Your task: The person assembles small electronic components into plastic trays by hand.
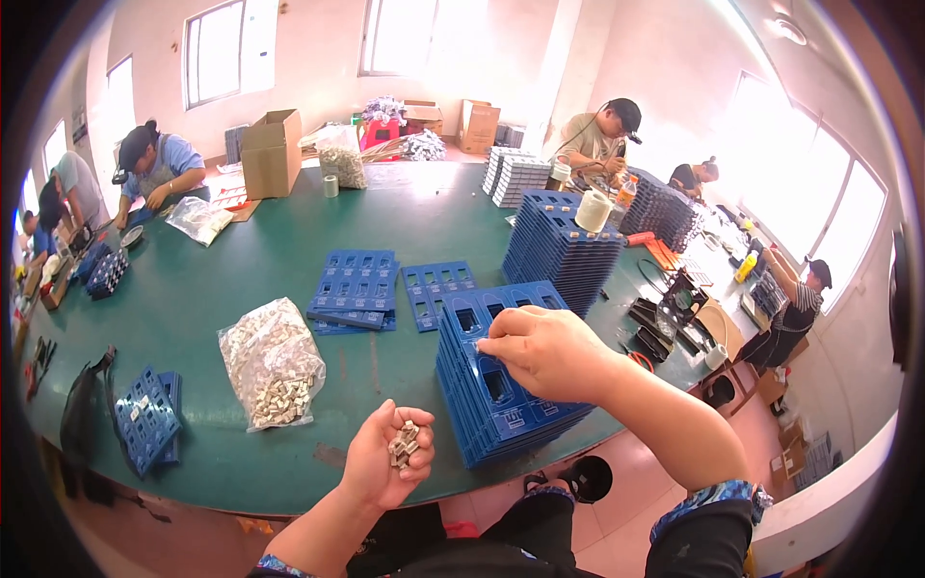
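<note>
My left hand (pixel 364 464), palm up with its fingers curled, cradles several small silver-and-whitish block-shaped connectors (pixel 404 445) just off the table's near edge. My right hand (pixel 559 354) is closed in a pinch at the top of a tall stack of blue circuit boards (pixel 472 409). Its fingertips meet the upper left part of the top board, between cut-out windows; whatever they pinch is too small or hidden to make out. Left of the stack lies a clear plastic bag (pixel 275 361) full of the same kind of small pieces.
Loose blue boards (pixel 352 287) lie beyond the bag, others (pixel 146 419) at the far left. Behind my stack rises a taller board stack (pixel 559 250) with a white roll (pixel 593 211) on top. Tools and black parts (pixel 679 299) clutter the right side. Several people work around the green table (pixel 231 260).
</note>
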Demonstrator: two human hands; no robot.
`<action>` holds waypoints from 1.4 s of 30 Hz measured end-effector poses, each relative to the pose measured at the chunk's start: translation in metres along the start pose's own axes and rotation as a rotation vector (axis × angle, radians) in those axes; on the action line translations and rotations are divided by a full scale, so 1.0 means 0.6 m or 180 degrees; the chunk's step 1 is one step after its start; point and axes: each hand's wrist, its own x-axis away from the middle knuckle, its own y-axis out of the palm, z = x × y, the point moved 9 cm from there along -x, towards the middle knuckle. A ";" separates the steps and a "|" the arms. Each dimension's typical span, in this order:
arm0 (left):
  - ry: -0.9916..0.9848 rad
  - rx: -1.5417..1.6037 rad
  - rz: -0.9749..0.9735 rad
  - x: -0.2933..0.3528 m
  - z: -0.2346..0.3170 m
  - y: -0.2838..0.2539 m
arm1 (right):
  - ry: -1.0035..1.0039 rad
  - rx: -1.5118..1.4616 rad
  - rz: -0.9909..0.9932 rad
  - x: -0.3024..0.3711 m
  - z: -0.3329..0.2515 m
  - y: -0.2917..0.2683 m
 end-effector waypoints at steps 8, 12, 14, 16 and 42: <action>0.0009 -0.0031 -0.0319 -0.005 0.013 0.044 | 0.0071 0.0078 -0.0199 -0.002 -0.006 -0.004; -0.0006 -0.0109 -0.0224 -0.001 0.009 0.036 | 0.0078 -0.0051 -0.0074 -0.002 -0.002 -0.008; 0.0007 -0.0088 -0.0221 0.001 0.009 0.033 | 0.0033 0.0041 -0.0024 0.002 -0.006 -0.006; 0.0039 -0.0147 -0.0098 0.000 0.009 0.027 | 0.0055 0.0037 -0.0051 0.004 -0.007 -0.004; 0.0068 -0.0317 -0.0029 0.002 0.010 0.013 | 0.0069 0.0192 0.0050 0.006 -0.012 -0.005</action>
